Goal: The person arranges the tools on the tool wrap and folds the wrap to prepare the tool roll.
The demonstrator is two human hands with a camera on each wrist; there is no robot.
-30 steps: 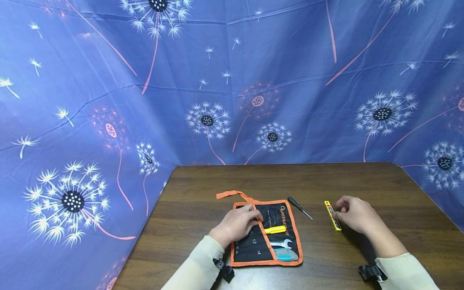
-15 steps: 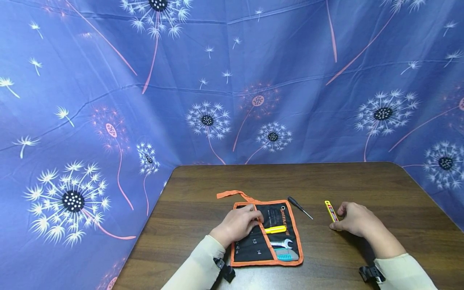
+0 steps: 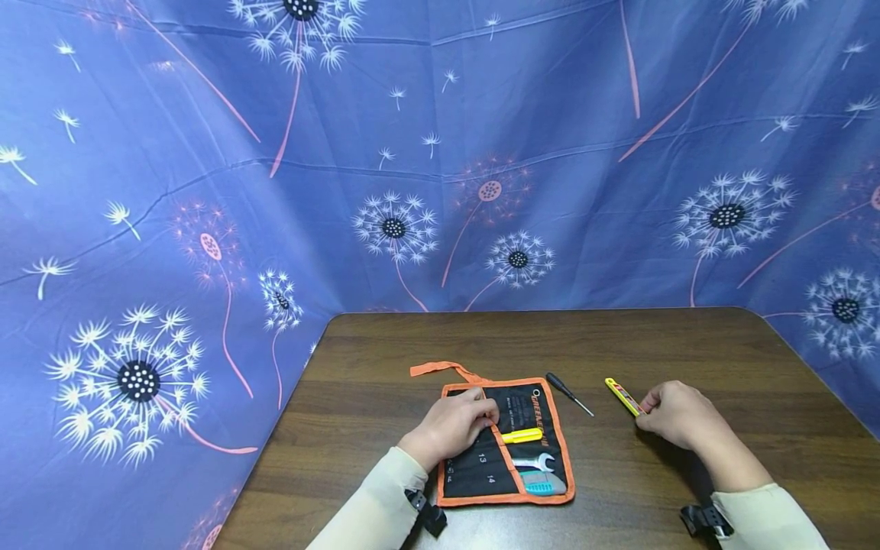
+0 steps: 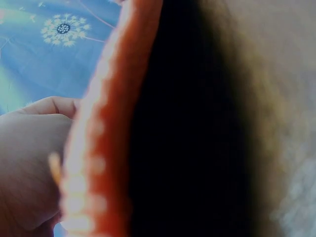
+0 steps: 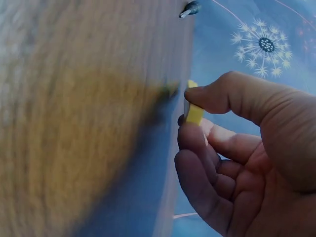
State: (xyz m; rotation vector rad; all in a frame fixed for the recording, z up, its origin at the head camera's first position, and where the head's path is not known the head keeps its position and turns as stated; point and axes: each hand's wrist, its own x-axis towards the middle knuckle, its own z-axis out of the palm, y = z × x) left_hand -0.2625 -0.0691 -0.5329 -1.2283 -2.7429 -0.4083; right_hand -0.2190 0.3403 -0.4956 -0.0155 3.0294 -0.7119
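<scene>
A black tool roll with orange trim lies spread on the table. My left hand rests over its left part, pinching the orange edge of the pocket strip. In the left wrist view, the orange trim looms large and blurred beside the left hand. A yellow-handled tool, an open-end wrench and a teal-and-grey utility knife poke out of the pockets. My right hand pinches one end of a slim yellow bar with a red-and-dark label, between thumb and fingers.
A black-handled screwdriver lies on the table between the roll and the yellow bar. The roll's orange tie strap trails off its far side. A blue dandelion-print cloth hangs behind the wooden table.
My right hand has shifted from the yellow bar's side to its near end and now grips it there. The bar has turned, its far end swinging left. The left hand stays put.
</scene>
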